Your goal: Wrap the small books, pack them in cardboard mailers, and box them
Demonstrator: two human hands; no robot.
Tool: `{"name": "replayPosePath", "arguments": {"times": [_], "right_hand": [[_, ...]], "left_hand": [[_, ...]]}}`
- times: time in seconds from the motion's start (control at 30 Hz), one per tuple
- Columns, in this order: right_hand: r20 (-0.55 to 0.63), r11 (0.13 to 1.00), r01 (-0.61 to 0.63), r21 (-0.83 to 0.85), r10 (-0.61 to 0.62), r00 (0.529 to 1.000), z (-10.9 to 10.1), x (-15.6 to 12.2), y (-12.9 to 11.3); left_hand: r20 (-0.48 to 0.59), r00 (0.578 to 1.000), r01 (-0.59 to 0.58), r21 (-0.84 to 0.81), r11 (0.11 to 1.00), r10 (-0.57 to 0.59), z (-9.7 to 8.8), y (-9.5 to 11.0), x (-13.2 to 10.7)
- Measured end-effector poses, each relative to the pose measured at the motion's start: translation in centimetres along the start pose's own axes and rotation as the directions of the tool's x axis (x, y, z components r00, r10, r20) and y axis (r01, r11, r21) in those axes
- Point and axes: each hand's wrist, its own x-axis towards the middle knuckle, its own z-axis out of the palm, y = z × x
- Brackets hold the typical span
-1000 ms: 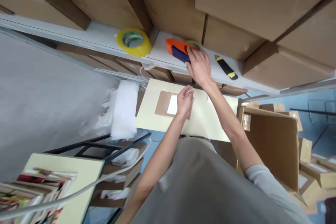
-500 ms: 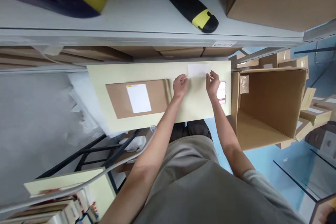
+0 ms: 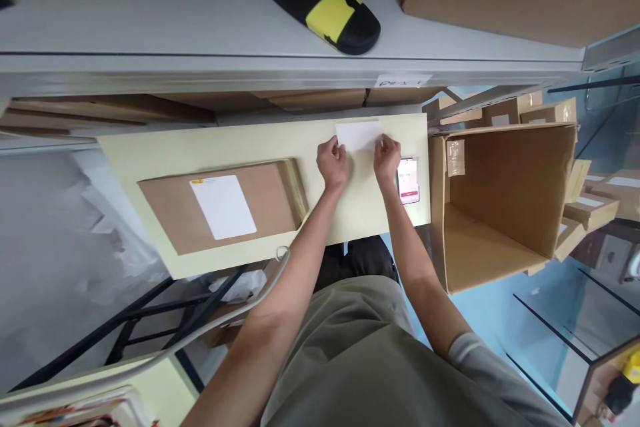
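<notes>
Two hands are shown at a white slip lying near the far edge of the pale yellow tabletop. Compared with half a second earlier, the left hand and right hand have drawn closer together; the slip's left edge is now pinched by the left fingertips and its right edge by the right fingertips. The slip is thin, flat and rectangular. A brown paper parcel, matte and flat, bearing a white label, is seen well to the left of the hands. A phone lies just beside the right hand. An open cardboard box stands on its side against the table's right end. Above, a black-and-yellow utility knife rests on a smooth grey shelf. Blue flooring is visible below.
</notes>
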Motion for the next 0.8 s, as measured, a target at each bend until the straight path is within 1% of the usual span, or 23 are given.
{"name": "replayPosePath", "arguments": {"times": [0.07,0.17,0.23,0.4,0.47,0.53,0.63,0.7,0.77,0.8], "right_hand": [[-0.036,0.999,0.014,0.051,-0.013,0.999,-0.1,-0.2,-0.2],[-0.084,0.989,-0.019,0.149,0.032,0.996,-0.5,-0.3,-0.9],[-0.097,0.982,-0.041,0.184,0.060,0.993,-0.8,-0.4,-1.5],[-0.058,0.981,-0.053,0.185,0.065,0.996,-1.8,-0.5,-2.7],[-0.060,0.980,-0.029,0.195,0.042,0.997,-2.2,-0.5,-3.0],[-0.075,0.981,0.006,0.192,0.008,0.997,-2.4,-0.8,-3.5],[-0.059,0.987,0.090,0.132,-0.082,0.995,-2.5,-2.2,-5.0],[0.000,0.973,0.219,0.072,-0.220,0.976,-2.4,-3.7,-6.5],[0.095,0.920,0.391,0.017,-0.391,0.915,-2.4,-5.3,-7.9],[0.139,0.889,0.459,-0.005,-0.453,0.880,-2.4,-6.0,-8.5]], "left_hand": [[-0.014,1.000,0.016,0.005,1.000,-0.016,-0.1,0.4,0.0],[-0.050,0.997,0.057,0.033,0.998,-0.056,-0.3,0.9,0.3],[-0.053,0.996,0.081,0.058,0.995,-0.078,-0.4,1.1,0.6],[-0.014,0.996,0.093,0.037,0.995,-0.092,-0.8,1.0,1.4],[0.005,0.994,0.108,0.018,0.994,-0.108,-1.0,1.1,1.6],[-0.016,0.993,0.114,-0.014,0.993,-0.114,-1.2,1.5,1.6],[-0.068,0.996,0.054,-0.141,0.989,-0.064,-1.8,2.9,1.1],[-0.041,0.999,0.007,-0.256,0.967,-0.018,-2.6,4.2,0.7],[-0.012,1.000,-0.010,-0.331,0.944,0.006,-3.8,5.3,0.7],[-0.020,1.000,-0.011,-0.344,0.939,0.004,-4.5,5.6,0.8]]}}
